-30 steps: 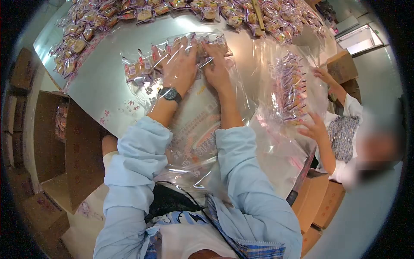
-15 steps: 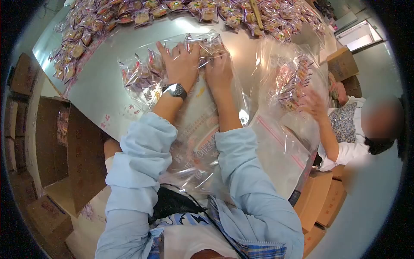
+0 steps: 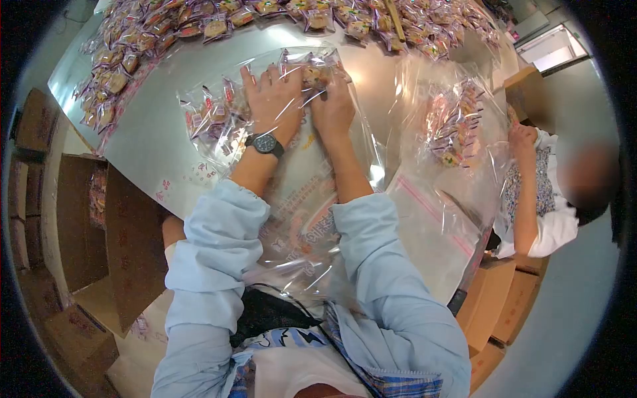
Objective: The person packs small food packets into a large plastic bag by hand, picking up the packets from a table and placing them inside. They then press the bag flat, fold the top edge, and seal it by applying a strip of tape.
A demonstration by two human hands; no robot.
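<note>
A large clear plastic bag (image 3: 298, 199) with printed lettering lies flat on the metal table before me. Individually wrapped biscuits (image 3: 215, 113) form a row across its far end. My left hand (image 3: 275, 106), wearing a black watch on the wrist, lies over the middle of this row with fingers spread. Beside it, my right hand (image 3: 334, 109) rests against the row's right end, fingers stretched forward and the thumb close to the packets. Film glare blurs its fingertips. Neither hand has its fingers wrapped round a packet.
Many wrapped biscuits (image 3: 159, 30) are heaped along the table's far edge. A second clear bag (image 3: 454, 123) with packets lies to the right, near a co-worker's hand (image 3: 523, 134). Flat zip bags (image 3: 424, 232) lie below it. Cardboard boxes (image 3: 136, 245) stand on both sides.
Both my hands have shifted slightly, and the packets at the left have moved a little left. The co-worker's hand has drawn back from the second bag.
</note>
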